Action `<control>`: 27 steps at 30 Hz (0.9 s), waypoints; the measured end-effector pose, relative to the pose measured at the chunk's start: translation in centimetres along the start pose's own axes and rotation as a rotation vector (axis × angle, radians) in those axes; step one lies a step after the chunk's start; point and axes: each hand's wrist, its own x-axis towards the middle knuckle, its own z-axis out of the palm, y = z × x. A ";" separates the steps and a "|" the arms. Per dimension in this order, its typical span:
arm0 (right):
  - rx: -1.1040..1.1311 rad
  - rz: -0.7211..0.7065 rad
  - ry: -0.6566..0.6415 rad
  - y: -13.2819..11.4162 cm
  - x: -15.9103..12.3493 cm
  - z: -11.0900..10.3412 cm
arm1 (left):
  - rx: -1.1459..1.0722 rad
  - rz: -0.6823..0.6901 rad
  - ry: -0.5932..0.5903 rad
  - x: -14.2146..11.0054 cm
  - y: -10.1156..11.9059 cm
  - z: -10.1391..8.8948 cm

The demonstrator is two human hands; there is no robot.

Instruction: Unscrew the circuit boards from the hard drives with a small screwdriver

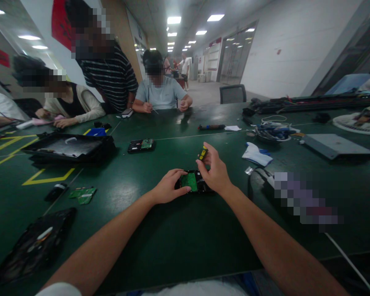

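In front of me on the dark green table lies a hard drive [189, 182], a black casing with a green circuit board facing up. My left hand [169, 186] grips its left end, the thumb along the near edge and the fingers over the far side. Above the drive's right end, my right hand [215, 170] pinches a black-and-yellow screwdriver [203, 153] between thumb and fingers. Its handle tilts upward; I cannot make out a shaft. Part of the drive's right side is hidden behind my right hand.
Another hard drive [141, 145] lies farther off. At left are a black tray-like casing [70, 146], loose green circuit boards [83, 195] and a dark panel [33, 246]. A white-and-blue glove [256, 154], cables [274, 131] and a grey metal box [339, 146] lie right. Several people are opposite.
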 end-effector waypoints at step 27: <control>0.012 0.012 -0.014 0.0 0.0 -0.1 | -0.095 -0.026 0.016 0.3 -0.3 0.1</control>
